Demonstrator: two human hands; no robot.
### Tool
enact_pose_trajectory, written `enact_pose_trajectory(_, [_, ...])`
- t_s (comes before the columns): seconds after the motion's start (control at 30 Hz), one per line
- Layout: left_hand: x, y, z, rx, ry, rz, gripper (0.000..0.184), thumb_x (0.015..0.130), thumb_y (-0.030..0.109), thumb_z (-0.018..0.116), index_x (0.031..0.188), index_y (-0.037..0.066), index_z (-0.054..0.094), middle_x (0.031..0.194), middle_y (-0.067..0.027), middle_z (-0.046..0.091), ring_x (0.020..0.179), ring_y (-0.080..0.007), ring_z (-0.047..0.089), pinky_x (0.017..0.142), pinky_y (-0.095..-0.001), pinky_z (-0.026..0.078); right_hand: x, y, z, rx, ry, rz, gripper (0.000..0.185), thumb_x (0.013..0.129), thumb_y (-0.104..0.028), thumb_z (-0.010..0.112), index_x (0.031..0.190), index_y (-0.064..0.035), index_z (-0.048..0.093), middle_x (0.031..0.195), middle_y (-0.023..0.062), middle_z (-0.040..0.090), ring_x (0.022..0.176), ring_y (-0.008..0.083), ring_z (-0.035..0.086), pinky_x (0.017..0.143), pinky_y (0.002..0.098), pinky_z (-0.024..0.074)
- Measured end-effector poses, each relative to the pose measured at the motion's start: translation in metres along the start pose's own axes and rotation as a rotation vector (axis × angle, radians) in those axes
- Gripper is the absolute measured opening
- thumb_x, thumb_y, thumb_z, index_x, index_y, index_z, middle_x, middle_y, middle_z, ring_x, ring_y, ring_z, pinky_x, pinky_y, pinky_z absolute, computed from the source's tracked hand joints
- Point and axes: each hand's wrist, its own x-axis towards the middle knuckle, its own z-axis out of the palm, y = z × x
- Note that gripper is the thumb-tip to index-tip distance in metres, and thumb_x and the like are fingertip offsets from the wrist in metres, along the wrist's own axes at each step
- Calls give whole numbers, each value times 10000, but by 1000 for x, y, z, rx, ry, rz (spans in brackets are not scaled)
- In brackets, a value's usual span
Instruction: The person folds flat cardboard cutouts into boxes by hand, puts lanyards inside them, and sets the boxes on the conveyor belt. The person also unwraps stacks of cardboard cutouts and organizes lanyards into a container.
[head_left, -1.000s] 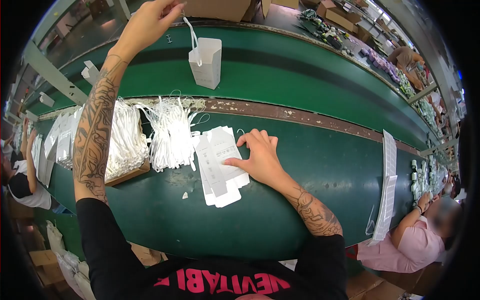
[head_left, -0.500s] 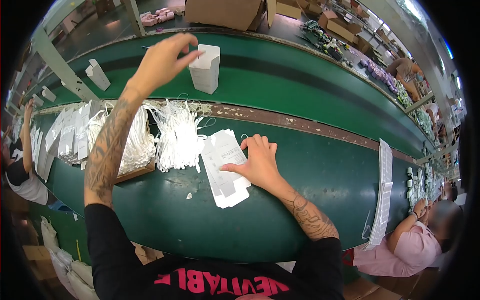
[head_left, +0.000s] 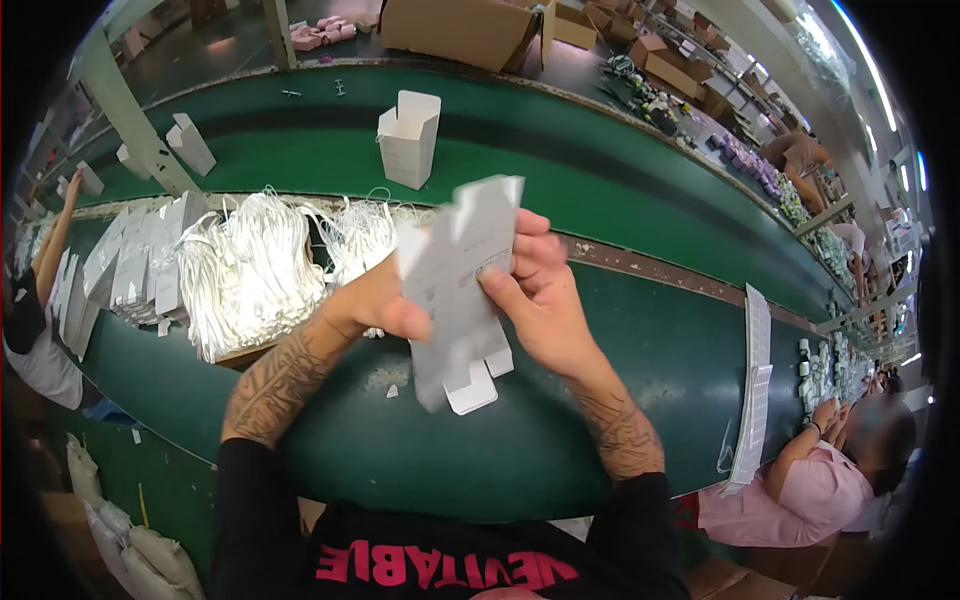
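Both my hands hold a white folded cardboard box (head_left: 455, 270) up over the green worktable, its print facing me and its flaps at top and bottom. On its left edge, my left hand (head_left: 385, 305) grips it with the thumb in front, the fingers hidden behind. From the right, my right hand (head_left: 540, 290) pinches it with the thumb on the printed face. Beneath it, more flat white boxes (head_left: 473, 392) lie on the table, mostly covered. Beyond my hands an opened white box (head_left: 408, 145) stands upright on the green conveyor belt.
Bundles of white cords (head_left: 255, 270) fill a tray at left, beside stacked flat boxes (head_left: 150, 255). A long white stack (head_left: 752, 390) stands at right. A co-worker in pink (head_left: 815, 490) sits beyond it; another person works at far left. Cartons (head_left: 455, 30) stand across the belt.
My left hand has come back from the standing box on the belt to the table. A flat box has been lifted off the pile and is now between both hands.
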Motion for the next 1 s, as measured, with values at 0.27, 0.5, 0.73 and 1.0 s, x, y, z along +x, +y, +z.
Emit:
enact_pose_trajectory(0.27, [17,6,-5,726,579,216,683,788,348,875,1283,16,541,1118,-91,670,1014,-147,639,861,-313,527,32,-7,33,-161,416,-528,652,1061,-461,465,1491,13,338,1448,177,465,1307,268,478,1128,394,343])
enact_pose_trajectory(0.5, [12,-8,14,555,699,376,445,988,346,665,1225,30,462,1053,-77,605,925,-127,586,796,-301,504,50,2,56,-84,393,-429,574,1055,-389,364,1463,14,397,1306,149,556,1192,218,547,1016,347,445])
enact_pose_trajectory(0.73, [14,-30,-15,1098,416,863,501,887,263,755,1206,33,445,1158,-244,637,963,-314,688,781,-363,568,49,-8,37,23,208,-451,579,987,-265,377,1503,-3,353,1410,197,505,1271,253,506,1074,375,414])
enact_pose_trajectory(1.0, [0,-5,-26,1155,383,778,561,709,364,929,1025,79,563,1079,-208,702,866,-302,727,692,-343,589,46,-23,25,159,-166,-237,725,982,-296,493,1604,-53,209,1568,173,352,1395,262,416,1162,387,334])
